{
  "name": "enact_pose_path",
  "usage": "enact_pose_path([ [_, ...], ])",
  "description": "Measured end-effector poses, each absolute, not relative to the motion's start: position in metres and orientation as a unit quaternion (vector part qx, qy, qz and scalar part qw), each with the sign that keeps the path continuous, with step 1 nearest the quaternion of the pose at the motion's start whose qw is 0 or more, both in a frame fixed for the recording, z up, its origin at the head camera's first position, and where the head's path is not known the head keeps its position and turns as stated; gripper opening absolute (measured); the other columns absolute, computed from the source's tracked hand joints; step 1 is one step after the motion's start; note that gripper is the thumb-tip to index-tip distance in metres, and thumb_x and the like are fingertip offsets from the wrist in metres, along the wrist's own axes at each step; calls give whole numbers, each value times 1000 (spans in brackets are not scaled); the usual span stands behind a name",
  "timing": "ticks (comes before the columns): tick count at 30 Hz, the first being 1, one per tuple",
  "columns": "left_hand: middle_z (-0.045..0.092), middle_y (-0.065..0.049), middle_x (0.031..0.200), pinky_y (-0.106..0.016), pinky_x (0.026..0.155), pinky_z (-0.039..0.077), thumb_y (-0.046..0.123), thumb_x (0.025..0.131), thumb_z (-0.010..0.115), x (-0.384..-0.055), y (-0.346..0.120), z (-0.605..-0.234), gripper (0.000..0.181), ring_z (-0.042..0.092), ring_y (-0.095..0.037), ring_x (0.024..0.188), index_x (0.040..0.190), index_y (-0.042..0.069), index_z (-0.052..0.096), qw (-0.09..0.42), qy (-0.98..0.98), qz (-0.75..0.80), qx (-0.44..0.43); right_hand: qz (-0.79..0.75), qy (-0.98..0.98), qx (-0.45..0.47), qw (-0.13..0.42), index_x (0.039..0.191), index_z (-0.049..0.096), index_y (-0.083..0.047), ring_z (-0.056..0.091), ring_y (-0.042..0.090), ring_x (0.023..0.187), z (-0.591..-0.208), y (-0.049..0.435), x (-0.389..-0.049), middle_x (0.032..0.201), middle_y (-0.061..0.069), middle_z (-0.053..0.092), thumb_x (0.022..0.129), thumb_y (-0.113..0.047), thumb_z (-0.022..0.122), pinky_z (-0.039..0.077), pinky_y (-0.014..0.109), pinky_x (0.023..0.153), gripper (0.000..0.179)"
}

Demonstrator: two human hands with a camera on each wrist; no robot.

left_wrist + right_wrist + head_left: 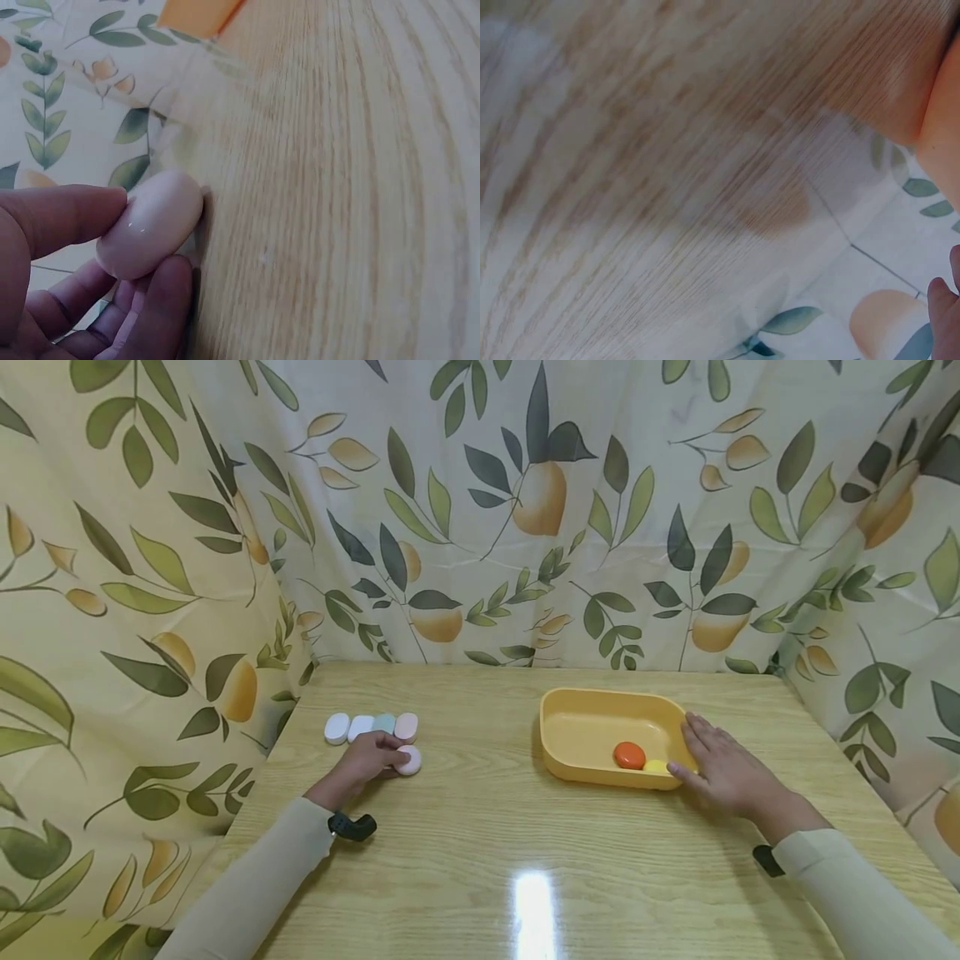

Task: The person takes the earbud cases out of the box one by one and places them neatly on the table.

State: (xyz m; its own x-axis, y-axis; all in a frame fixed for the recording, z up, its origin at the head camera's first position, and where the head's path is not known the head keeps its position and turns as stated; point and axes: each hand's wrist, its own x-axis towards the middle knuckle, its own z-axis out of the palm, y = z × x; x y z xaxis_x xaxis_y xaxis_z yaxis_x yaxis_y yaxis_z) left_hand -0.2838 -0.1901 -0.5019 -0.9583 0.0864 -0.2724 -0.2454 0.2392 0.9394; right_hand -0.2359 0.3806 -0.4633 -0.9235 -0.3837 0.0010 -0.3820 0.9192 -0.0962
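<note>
My left hand (369, 757) pinches a smooth, pale pink rounded disc (408, 760) between thumb and fingers. In the left wrist view the glossy disc (151, 223) is tilted up on its edge, close over the table. Just beyond that hand, a row of similar rounded pieces (337, 728) in white, light green and pink lies on the table, partly covered by the fingers. My right hand (731, 770) rests with straight fingers against the right end of a yellow-orange tray (581, 772). Inside the tray lie a red-orange rounded piece (629, 755) and a yellow one (656, 767), partly behind the front wall.
The wood-grain table (480, 827) reaches back to a leaf-and-fruit patterned curtain (480, 543), which also hangs along both sides. A stretch of table separates the tray from the row of pieces. Light glares off the table's front (534, 910).
</note>
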Motion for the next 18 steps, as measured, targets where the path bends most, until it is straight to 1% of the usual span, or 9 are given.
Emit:
enact_pose_path([
  [6,60,-15,105,-32,72,57,6,87,72,-282,-194,-500,26,60,-20,86,106,-6,61,132,788,599,-53,-49,980,-191,14,149,12,14,6,44,143,-465,381,-234,156,30,7,102,-52,39,-2,50,116,85],
  [9,61,-14,103,-31,73,56,8,87,72,-282,-197,-499,26,59,-19,85,107,-6,63,130,792,594,-51,-47,981,-190,15,149,12,14,7,45,143,-465,381,-234,156,31,7,102,-52,39,-1,50,116,85],
  [13,63,-13,105,-32,75,55,11,89,72,-283,-197,-498,28,60,-18,88,110,-6,66,131,799,586,-40,-47,981,-190,13,149,11,14,7,45,143,-463,381,-235,156,31,7,102,-51,38,-3,50,116,85],
  [18,65,-12,107,-31,72,56,13,89,72,-283,-196,-498,26,61,-18,88,108,-4,70,127,822,554,-37,-52,980,-193,9,148,12,14,8,45,143,-463,380,-234,156,31,8,102,-51,39,-2,50,116,84],
])
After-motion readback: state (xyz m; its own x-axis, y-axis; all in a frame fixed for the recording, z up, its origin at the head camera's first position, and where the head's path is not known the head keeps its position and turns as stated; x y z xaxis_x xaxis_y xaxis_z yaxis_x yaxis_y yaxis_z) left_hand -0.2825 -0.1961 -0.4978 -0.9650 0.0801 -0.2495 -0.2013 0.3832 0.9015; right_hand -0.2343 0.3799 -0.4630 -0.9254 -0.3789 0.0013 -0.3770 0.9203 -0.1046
